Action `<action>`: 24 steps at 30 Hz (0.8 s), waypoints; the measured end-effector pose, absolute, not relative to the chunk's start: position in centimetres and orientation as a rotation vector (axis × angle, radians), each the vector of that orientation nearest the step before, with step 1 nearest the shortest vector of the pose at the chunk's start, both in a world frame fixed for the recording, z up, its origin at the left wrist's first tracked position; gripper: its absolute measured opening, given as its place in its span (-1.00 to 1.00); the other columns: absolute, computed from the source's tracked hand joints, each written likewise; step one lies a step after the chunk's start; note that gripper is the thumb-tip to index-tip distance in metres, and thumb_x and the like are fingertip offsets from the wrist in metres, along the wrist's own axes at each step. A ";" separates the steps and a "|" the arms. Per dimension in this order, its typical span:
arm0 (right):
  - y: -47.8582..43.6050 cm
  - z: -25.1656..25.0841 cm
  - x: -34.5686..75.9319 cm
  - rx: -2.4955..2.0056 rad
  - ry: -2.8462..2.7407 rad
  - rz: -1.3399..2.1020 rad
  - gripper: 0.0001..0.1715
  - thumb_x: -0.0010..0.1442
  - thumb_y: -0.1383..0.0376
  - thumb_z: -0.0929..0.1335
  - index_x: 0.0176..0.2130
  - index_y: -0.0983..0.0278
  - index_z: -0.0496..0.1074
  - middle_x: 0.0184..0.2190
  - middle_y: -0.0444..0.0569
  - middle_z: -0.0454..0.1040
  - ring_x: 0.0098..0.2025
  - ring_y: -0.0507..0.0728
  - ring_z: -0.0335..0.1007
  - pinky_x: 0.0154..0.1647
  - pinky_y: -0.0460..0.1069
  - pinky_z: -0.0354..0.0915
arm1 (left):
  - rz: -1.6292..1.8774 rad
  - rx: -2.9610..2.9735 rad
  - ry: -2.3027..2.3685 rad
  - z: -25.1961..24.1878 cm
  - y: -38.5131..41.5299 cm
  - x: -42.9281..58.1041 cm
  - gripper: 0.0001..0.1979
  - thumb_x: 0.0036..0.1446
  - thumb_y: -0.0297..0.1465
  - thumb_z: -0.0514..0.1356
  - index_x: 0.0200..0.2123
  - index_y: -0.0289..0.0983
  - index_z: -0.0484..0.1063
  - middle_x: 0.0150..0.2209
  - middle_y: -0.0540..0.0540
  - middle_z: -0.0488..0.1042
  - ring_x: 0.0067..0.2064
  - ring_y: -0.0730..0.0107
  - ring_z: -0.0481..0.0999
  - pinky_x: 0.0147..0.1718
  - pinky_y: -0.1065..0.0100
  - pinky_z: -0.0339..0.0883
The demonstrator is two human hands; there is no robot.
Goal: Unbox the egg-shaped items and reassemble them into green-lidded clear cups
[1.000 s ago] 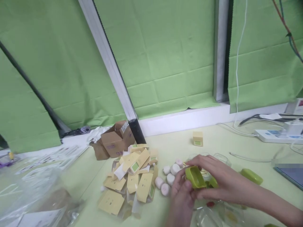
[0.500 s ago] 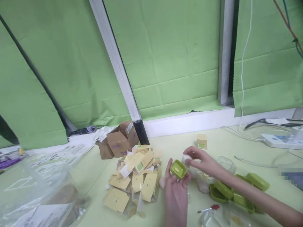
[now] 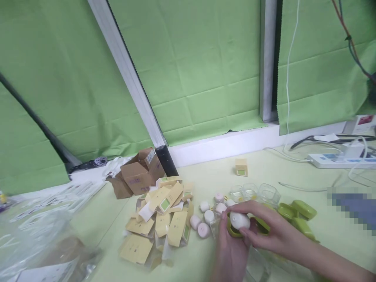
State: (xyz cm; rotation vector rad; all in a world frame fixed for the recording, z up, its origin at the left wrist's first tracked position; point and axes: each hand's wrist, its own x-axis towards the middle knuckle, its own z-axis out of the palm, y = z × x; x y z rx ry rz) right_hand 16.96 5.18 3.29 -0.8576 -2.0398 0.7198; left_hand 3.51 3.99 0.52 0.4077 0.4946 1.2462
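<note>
My left hand [image 3: 232, 254] is wrapped round a small olive-green plastic case [image 3: 232, 232], held low in front of me. My right hand [image 3: 268, 225] pinches a white rounded piece [image 3: 239, 220] between thumb and fingers, right over the case's opening. Whether the piece touches the inside of the case cannot be made out. Left of the hands lie several similar white and pale pink rounded pieces [image 3: 203, 230]. More green cases [image 3: 304, 209] are on the table to the right, partly covered by my right forearm.
A heap of yellow cardboard boxes [image 3: 169, 215] lies to the left. Behind it stand a brown carton [image 3: 138, 176] and a black cylinder [image 3: 166, 160]. Clear plastic shells [image 3: 268, 192] and a single yellow box [image 3: 241, 167] sit beyond my hands. A white power strip [image 3: 323, 159] is at right.
My right hand has brought the white rounded piece over the green case, which my left hand has tilted and moved slightly right and down. The whole view has shifted somewhat to the right.
</note>
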 end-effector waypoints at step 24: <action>4.4 3.3 17.1 -0.733 -2.111 0.338 -0.54 0.09 0.51 0.32 -0.03 0.16 0.33 -0.23 -0.03 0.44 -0.18 0.15 0.32 -0.17 0.06 0.30 | 1.073 0.435 0.399 0.3 3.2 4.4 -0.74 0.14 -0.28 0.10 -0.20 -0.29 0.47 -0.10 -0.13 0.47 0.12 0.18 0.30 0.06 0.28 0.18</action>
